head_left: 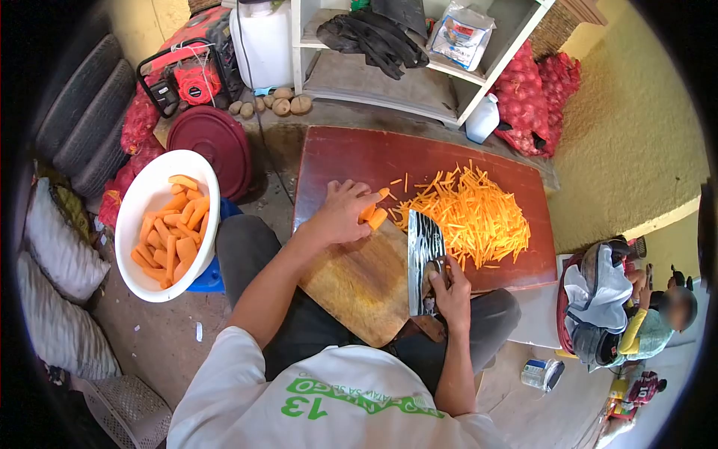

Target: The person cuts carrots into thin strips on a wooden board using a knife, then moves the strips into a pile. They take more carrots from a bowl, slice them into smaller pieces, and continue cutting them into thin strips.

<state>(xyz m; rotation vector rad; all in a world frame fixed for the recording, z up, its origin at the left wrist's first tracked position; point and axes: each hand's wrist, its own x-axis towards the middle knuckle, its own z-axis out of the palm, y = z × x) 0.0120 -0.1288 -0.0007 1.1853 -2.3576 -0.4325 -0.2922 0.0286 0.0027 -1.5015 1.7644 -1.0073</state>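
My left hand point(345, 212) is curled over carrot pieces point(376, 218) at the far end of a wooden cutting board point(366, 284); their orange ends stick out on its right side. In my right hand point(449, 288) is a wide-bladed cleaver point(423, 258), its fingers closed round the handle. The blade lies over the board's right edge, a little apart from the carrot pieces. Beyond the blade, a large heap of carrot sticks point(471, 213) is spread on the red-brown table point(336, 153). A few loose sticks lie between heap and left hand.
Left of my knee stands a white basin point(127, 258) of peeled carrots point(173, 232), with a dark red lid point(213, 150) behind it. A white shelf point(381, 93) and red net sacks of onions point(520, 97) are at the back. People point(658, 322) are at far right.
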